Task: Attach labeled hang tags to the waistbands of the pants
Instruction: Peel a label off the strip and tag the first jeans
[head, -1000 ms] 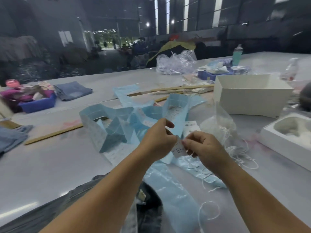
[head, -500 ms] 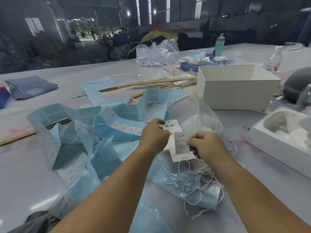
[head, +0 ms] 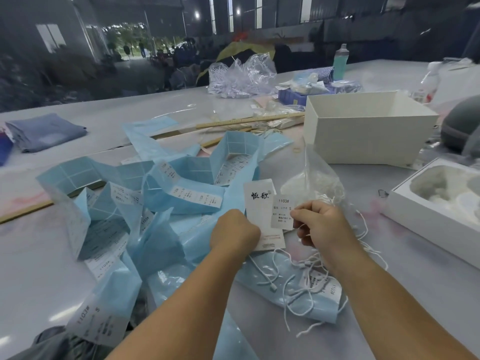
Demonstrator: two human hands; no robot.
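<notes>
Above the near tabletop (head: 39, 255), your left hand (head: 233, 233) grips a white card hang tag (head: 259, 203) while your right hand (head: 320, 226) pinches a small printed size label (head: 281, 213) against it: align edges squarely, then press flat.

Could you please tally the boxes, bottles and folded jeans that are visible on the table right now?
White boxes: 2, an open empty one and a shallow tray-like one.
Bottles: 2, a teal one and a clear one.
Folded jeans: 1.
Total: 5
</notes>
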